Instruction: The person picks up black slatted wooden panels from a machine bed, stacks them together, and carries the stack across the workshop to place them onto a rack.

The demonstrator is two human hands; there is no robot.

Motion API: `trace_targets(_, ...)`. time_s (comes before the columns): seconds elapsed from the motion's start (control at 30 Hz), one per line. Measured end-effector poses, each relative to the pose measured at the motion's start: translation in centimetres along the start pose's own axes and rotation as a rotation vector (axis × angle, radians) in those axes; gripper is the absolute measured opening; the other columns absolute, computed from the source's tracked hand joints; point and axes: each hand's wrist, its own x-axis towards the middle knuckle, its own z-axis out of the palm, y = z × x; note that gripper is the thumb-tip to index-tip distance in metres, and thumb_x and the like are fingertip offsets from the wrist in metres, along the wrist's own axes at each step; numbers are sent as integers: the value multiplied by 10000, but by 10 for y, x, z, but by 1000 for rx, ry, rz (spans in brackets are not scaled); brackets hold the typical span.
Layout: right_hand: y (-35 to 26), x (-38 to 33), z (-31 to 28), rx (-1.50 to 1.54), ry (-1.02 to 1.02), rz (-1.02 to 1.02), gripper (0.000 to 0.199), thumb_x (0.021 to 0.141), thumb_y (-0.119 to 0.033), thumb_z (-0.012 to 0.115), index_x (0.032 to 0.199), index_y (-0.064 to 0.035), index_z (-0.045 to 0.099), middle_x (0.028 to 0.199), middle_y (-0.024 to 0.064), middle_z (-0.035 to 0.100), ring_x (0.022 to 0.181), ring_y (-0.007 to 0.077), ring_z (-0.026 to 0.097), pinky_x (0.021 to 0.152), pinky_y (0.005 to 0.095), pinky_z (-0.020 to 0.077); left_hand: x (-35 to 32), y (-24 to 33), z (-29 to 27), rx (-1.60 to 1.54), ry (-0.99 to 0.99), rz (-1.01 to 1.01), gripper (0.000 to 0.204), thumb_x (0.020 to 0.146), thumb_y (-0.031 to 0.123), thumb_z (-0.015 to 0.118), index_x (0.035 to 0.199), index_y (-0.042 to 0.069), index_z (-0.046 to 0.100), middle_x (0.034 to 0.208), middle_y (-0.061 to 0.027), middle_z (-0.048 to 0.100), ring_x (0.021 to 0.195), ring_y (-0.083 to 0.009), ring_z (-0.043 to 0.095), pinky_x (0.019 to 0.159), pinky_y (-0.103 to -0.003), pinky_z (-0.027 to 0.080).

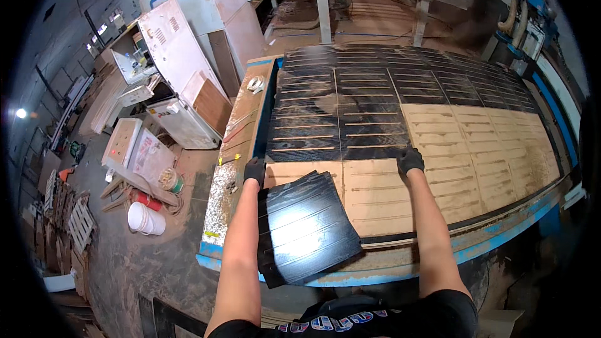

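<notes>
Black slotted panels [307, 126] lie side by side on a large flat machine bed. My left hand [255, 170], in a black glove, is curled at the near left corner of these panels, by the bed's left edge. On their near right corner my right hand [410, 159], also gloved, has its fingers bent round the edge. Between my forearms, a fanned stack of glossy black grooved panels [310, 222] rests over the bed's near edge. Bare tan board [379, 203] with dark groove marks shows in front of and right of the slotted panels. My fingertips are partly hidden.
The bed has a blue frame [488, 247] and a dusty left ledge [219, 203] with a roll of tape [255, 84] on it. Blue machinery with hoses [526, 31] stands far right. White cabinets [181, 44] and a white bucket [146, 219] stand left.
</notes>
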Motion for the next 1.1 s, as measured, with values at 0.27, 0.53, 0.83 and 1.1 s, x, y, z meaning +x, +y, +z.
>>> trace_targets(0.27,-5,27,4,-6,-121,202,480,816,-407,570,1181,-97,542,1227,181,528,1125,348,519,946,440,434,24,8,23,203,-5,125,301,821,267,515,914,10,642,912,-222,645,833,-324,623,742,-382,454)
trace_targets(0.53,108,94,13,735,251,269,356,790,-340,677,900,-11,594,738,87,633,630,187,596,551,329,480,28,89,52,196,201,372,278,831,249,522,759,-6,607,728,-165,607,629,-241,572,621,-367,440)
trace_targets(0.83,-34,103,-64,553,-220,-48,518,793,-469,637,954,23,638,868,150,667,760,262,641,646,359,478,-9,255,66,740,-118,368,409,862,400,466,876,38,657,861,-202,659,861,-359,639,770,-444,493)
trace_targets(1.1,25,90,-88,742,14,-143,402,830,-348,602,987,20,641,866,158,666,775,271,612,701,360,470,-57,271,72,850,111,444,406,874,390,443,931,36,633,975,-232,633,929,-386,611,817,-468,475)
